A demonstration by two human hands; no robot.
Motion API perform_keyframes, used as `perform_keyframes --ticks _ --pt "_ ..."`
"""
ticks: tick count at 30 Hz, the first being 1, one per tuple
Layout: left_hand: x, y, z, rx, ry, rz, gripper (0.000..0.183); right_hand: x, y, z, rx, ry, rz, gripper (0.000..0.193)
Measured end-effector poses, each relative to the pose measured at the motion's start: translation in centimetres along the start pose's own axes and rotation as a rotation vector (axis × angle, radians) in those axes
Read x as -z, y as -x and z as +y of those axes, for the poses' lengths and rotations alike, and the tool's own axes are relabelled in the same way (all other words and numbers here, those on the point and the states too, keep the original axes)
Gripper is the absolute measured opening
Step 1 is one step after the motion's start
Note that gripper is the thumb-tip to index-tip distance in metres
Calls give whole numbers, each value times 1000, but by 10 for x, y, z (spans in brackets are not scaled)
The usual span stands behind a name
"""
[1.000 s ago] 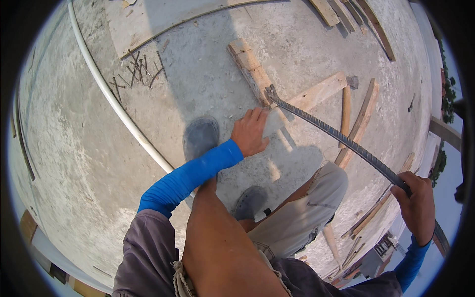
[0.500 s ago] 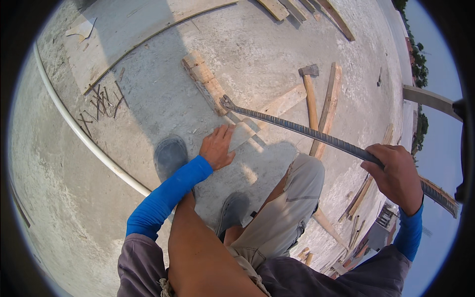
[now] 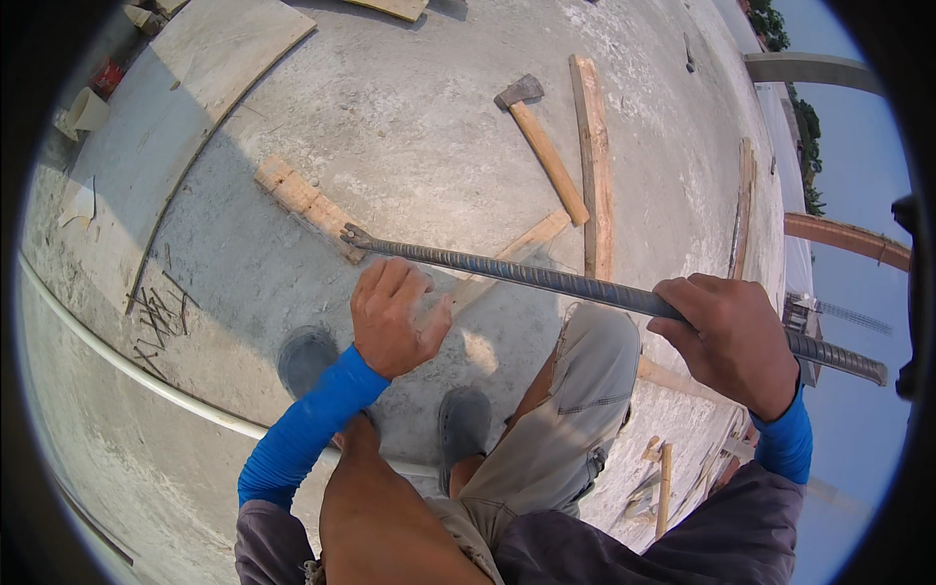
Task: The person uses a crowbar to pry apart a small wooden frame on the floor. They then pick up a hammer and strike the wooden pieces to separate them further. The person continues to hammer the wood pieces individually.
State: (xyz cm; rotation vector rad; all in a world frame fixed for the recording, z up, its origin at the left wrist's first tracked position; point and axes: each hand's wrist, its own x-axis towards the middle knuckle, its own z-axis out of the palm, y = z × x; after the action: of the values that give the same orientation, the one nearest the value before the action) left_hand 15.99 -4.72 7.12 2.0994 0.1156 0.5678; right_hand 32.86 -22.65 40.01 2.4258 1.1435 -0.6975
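Observation:
My right hand [image 3: 731, 336] is wrapped round a pry bar [image 3: 526, 276] of ribbed steel, held slantwise across in front of me. Its forked tip lies at the near end of a short wood block [image 3: 307, 203] on the concrete; whether they touch I cannot tell. My left hand [image 3: 395, 320], just under the bar near the fork, has curled fingers and closes on the near end of a pale wood strip [image 3: 522, 244]; the grip is partly hidden. The strip runs under the bar, its far end beside the handle of an axe [image 3: 551, 161].
A long timber [image 3: 593, 161] lies right of the axe. Several loose nails [image 3: 161, 317] are scattered at left, near a white pipe [image 3: 127, 356] and a large board [image 3: 210, 58]. My shoes [image 3: 464, 429] stand close below the left hand. A white bucket [image 3: 88, 109] is far left.
My view has turned and shifted. The left hand has gone from stretched fingers to curled ones at the strip. The strip's far end now sits nearer the axe handle's end. The right hand keeps its hold.

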Motion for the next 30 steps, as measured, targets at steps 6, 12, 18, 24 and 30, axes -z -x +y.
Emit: perform_keyframes --ticks 6,12,18,24,30 --pt "-83 -195 -59 -201 -260 -125 22 -29 10 2 -54 -44 -74 26" --pt "-242 -270 -76 -57 -306 -890 66 -39 32 -3 -51 -174 -115 32" --pt "-318 -243 -75 37 -354 -963 66 -50 40 -7 -51 -291 -39 12" --pt "-319 -227 -43 165 -334 -719 54 -50 46 -11 -59 -271 -43 10" --pt "-279 -235 -54 202 -409 -672 46 -49 45 -16 -88 -224 -111 16"
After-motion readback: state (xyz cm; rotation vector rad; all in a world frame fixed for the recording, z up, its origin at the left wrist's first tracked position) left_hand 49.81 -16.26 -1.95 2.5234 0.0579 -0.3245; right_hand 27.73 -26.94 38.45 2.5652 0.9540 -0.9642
